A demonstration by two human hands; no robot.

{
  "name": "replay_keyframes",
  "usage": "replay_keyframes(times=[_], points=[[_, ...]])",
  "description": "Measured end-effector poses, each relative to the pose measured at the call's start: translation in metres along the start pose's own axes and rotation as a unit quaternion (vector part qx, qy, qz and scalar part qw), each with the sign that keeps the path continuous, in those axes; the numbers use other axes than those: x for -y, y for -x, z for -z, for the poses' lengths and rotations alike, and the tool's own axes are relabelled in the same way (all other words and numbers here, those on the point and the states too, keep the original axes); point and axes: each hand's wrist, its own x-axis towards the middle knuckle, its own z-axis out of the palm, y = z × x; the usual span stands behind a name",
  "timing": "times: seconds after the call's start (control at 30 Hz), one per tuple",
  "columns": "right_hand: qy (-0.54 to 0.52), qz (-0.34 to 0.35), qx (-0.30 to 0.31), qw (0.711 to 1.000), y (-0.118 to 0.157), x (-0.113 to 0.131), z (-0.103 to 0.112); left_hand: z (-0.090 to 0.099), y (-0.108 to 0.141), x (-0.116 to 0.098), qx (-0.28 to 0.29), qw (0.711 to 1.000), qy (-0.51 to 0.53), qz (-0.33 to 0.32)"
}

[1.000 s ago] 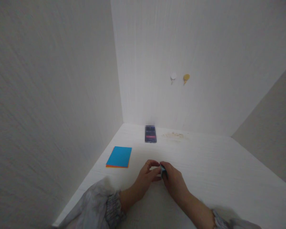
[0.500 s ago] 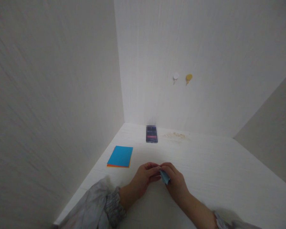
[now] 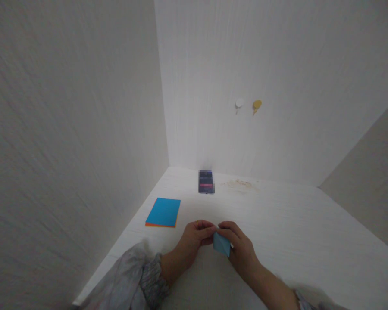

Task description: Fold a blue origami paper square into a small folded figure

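Folded light-blue paper (image 3: 221, 246), turned broadside since earlier, below left fingers (image 3: 207, 233) and right fingers (image 3: 231, 234), both pinched on its top.

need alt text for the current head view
A left hand and a right hand hold a folded light-blue piece of paper at a white table. Left of them, a blue paper square lies on orange paper, and a dark pixelated rectangle lies farther back.
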Motion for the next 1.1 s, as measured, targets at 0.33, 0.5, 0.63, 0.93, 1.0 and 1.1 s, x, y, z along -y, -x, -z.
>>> replay_keyframes(times=[0.33, 0.5, 0.63, 0.93, 1.0, 1.1], points=[[-0.191, -0.118, 0.059, 0.973, -0.007, 0.006, 0.02, 0.002, -0.002, -0.003, -0.018, 0.998, -0.049, -0.037], [-0.247, -0.282, 0.064, 0.925, -0.01, 0.006, 0.013, 0.004, -0.003, -0.002, -0.004, 0.993, -0.102, -0.066], [-0.217, -0.331, 0.068, 0.916, -0.005, -0.002, 0.002, 0.006, -0.003, -0.002, -0.018, 0.984, -0.147, -0.101], [-0.208, -0.353, 0.063, 0.91, -0.006, -0.002, 0.003, 0.004, -0.002, 0.0, 0.022, 0.983, -0.142, -0.118], [-0.219, -0.36, 0.064, 0.905, -0.007, 0.0, 0.003, 0.004, -0.002, 0.001, 0.03, 0.985, -0.128, -0.11], [-0.231, -0.372, 0.07, 0.896, -0.007, 0.001, 0.003, 0.004, -0.003, 0.002, 0.025, 0.987, -0.118, -0.102]])
